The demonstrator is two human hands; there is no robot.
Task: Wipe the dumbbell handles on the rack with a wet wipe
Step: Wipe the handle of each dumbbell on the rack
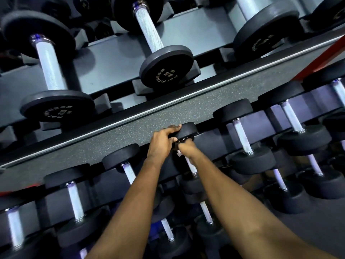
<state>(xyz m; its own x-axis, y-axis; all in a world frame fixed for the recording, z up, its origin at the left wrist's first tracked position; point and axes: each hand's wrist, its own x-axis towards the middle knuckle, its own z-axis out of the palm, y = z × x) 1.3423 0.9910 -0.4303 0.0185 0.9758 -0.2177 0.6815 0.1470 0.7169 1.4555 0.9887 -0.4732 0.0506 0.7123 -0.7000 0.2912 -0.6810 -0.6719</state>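
Note:
A black dumbbell lies on the upper row of the near rack, at the middle of the view. My left hand grips its far head, fingers curled over the rim. My right hand is wrapped round the top of its silver handle, with a white wet wipe showing under the fingers. The near head of this dumbbell sits below my right forearm.
Neighbouring dumbbells fill the near rack on both sides and on a lower row. A speckled grey floor strip separates it from a second rack with bigger dumbbells. A red frame bar runs at the right.

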